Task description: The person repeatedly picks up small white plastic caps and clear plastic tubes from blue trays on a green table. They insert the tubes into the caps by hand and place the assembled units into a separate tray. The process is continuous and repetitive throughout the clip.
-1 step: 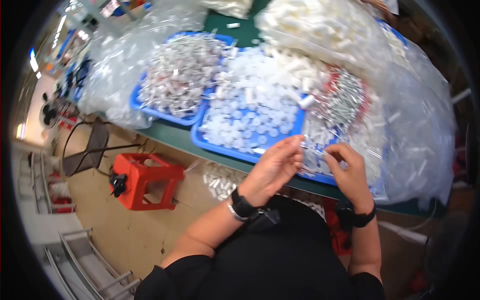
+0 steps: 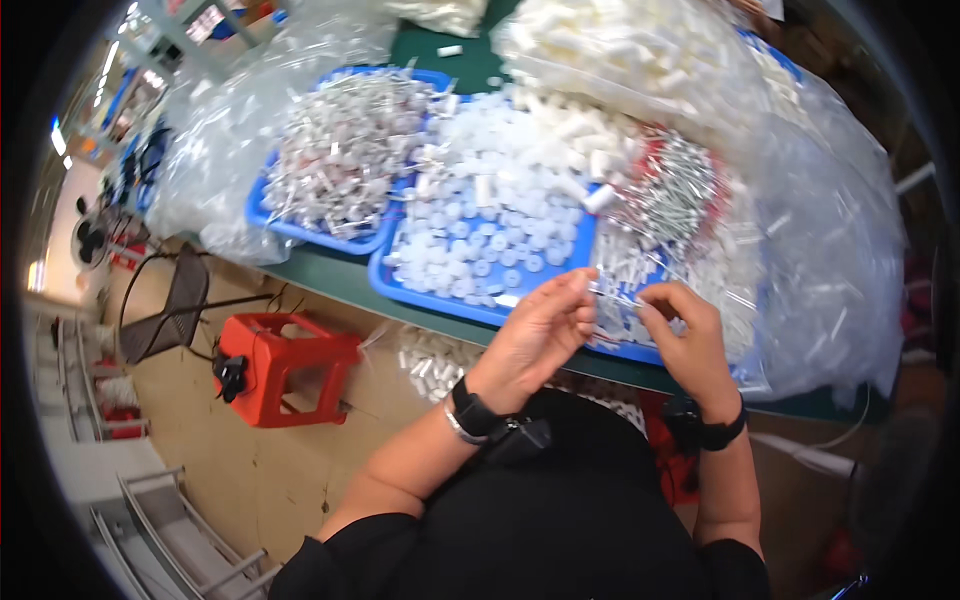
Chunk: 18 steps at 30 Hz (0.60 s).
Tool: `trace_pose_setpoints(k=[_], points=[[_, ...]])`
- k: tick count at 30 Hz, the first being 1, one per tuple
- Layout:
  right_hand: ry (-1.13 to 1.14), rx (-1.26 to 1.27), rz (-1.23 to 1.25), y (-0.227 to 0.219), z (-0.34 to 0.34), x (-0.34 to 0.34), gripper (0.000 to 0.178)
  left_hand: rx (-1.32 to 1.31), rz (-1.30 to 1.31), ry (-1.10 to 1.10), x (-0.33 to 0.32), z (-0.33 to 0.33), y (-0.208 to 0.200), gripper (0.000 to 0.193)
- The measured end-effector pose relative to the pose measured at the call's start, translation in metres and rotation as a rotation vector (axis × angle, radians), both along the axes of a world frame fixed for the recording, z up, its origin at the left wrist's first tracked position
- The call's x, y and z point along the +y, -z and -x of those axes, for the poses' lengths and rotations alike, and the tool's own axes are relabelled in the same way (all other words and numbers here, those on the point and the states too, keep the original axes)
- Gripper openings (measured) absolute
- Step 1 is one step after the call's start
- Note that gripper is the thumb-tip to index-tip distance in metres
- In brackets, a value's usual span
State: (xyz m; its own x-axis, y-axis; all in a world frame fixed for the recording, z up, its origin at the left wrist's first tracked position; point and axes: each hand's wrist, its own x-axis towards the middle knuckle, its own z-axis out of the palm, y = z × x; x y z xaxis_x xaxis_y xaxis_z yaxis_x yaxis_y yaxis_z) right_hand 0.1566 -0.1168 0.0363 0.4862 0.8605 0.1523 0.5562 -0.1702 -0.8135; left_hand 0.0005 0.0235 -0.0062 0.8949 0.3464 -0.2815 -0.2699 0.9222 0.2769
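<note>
My left hand [image 2: 542, 338] is closed, thumb and fingertips pinching one end of a thin shiny piece [image 2: 617, 295]. At its other end, my right hand [image 2: 692, 338] pinches with thumb and forefinger. The piece is too small and blurred to tell its exact kind. Both hands are above the near edge of a blue tray [image 2: 640, 353] of slim white and clear parts. Beyond my right hand lies a heap of metal screws [image 2: 682, 200] on something red. To the left, another blue tray [image 2: 440, 302] holds small round translucent plastic pieces [image 2: 480, 250].
Farther left, a blue tray [image 2: 258, 208] is heaped with assembled-looking small parts [image 2: 345, 150]. Clear plastic bags [image 2: 825, 270] lie at the right, and a big bag of white cylinders [image 2: 630, 55] at the back. A red stool [image 2: 290, 365] and dark chair [image 2: 180, 310] stand on the floor.
The whole view has shifted slightly, with the trays and hands a little farther left in the picture. Both hands keep the same pinch on the thin piece.
</note>
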Motion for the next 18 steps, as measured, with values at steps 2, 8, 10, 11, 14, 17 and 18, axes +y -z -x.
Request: trace_pose_setpoints(k=[2, 8, 10, 11, 14, 17, 18], points=[[0.006, 0.067, -0.006, 0.002, 0.004, 0.004, 0.011, 0.036, 0.010, 0.004, -0.001, 0.001, -0.002, 0.029], [0.007, 0.096, 0.016, 0.002, 0.005, -0.004, 0.012, 0.073, 0.024, -0.009, -0.002, 0.000, -0.003, 0.030], [0.007, 0.092, 0.017, 0.003, 0.005, -0.005, 0.012, 0.074, 0.015, -0.016, -0.001, 0.001, -0.002, 0.031], [-0.001, 0.079, 0.015, 0.002, 0.006, -0.006, 0.012, 0.081, 0.017, -0.015, -0.002, 0.001, -0.002, 0.030], [-0.025, 0.016, 0.004, 0.000, 0.007, -0.005, 0.011, 0.102, 0.007, -0.015, -0.003, 0.001, -0.001, 0.030], [-0.058, -0.085, -0.038, -0.001, 0.008, -0.003, 0.009, 0.132, -0.054, 0.009, -0.006, 0.000, 0.001, 0.031], [-0.074, -0.113, -0.068, 0.002, 0.009, -0.002, 0.008, 0.145, -0.086, 0.034, -0.009, -0.001, 0.000, 0.032]])
